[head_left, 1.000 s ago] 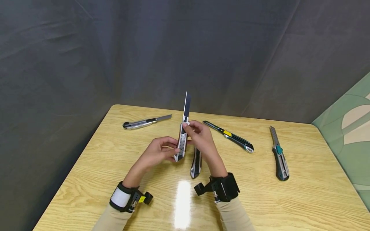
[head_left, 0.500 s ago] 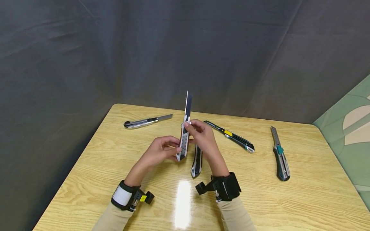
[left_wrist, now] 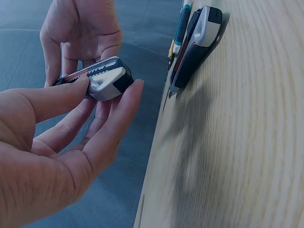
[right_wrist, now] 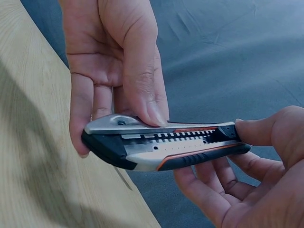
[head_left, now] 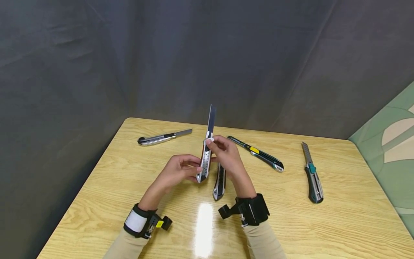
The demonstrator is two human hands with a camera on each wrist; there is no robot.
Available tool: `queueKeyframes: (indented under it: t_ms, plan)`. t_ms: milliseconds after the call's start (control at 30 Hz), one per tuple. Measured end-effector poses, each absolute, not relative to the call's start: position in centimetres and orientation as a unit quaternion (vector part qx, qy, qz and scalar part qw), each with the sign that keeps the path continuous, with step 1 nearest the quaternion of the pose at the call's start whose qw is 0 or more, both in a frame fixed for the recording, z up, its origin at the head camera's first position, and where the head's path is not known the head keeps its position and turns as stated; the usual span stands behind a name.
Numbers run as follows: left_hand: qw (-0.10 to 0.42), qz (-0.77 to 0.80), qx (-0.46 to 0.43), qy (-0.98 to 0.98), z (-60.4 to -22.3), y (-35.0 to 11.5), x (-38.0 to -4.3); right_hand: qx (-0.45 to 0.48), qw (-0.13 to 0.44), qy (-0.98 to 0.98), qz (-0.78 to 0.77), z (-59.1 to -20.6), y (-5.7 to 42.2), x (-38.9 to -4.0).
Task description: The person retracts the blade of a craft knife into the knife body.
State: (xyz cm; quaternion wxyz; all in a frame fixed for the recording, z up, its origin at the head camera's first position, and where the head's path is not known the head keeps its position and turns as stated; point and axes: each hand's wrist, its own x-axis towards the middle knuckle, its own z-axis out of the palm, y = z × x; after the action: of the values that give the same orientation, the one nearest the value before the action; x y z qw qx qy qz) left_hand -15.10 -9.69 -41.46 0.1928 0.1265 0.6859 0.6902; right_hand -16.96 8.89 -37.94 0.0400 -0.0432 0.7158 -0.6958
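Both hands hold a silver and black snap-off utility knife with orange trim, raised over the table with its long blade out and pointing away. My left hand pinches the butt end between thumb and fingers, plain in the left wrist view. Nearer the blade, my right hand grips the handle with its thumb at the slider; the fingers curl beneath. The right wrist view shows the toothed channel along the handle, while the blade is hidden there. A similar black and silver knife lies beside the right wrist, partly covered.
More utility knives lie on the wooden table: a silver one at the back left, a black one with a yellow slider, and a teal-slider one at the right. A dark curtain hangs behind the table.
The held knife has tilted slightly, its blade tip shifting a little to the right. Both hands keep nearly the same hold, and the knives on the table have stayed put.
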Motion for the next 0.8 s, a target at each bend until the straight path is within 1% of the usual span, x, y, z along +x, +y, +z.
queueKeyframes:
  t_ms: [200, 300, 567, 800]
  plan:
    - [0.180, 0.697, 0.118, 0.684, -41.4, -9.6, -15.0, -0.040, 0.037, 0.723, -0.688, -35.7, 8.4, -15.7]
    - [0.174, 0.702, 0.110, 0.682, -41.2, -9.5, -15.0, -0.041, 0.034, 0.725, -0.687, -35.4, 8.4, -15.5]
    - [0.175, 0.707, 0.108, 0.676, -41.3, -9.5, -15.0, -0.044, 0.035, 0.711, -0.701, -37.9, 8.8, -16.7]
    - [0.174, 0.706, 0.105, 0.679, -41.4, -9.4, -15.0, -0.050, 0.037, 0.715, -0.697, -38.4, 8.9, -16.8]
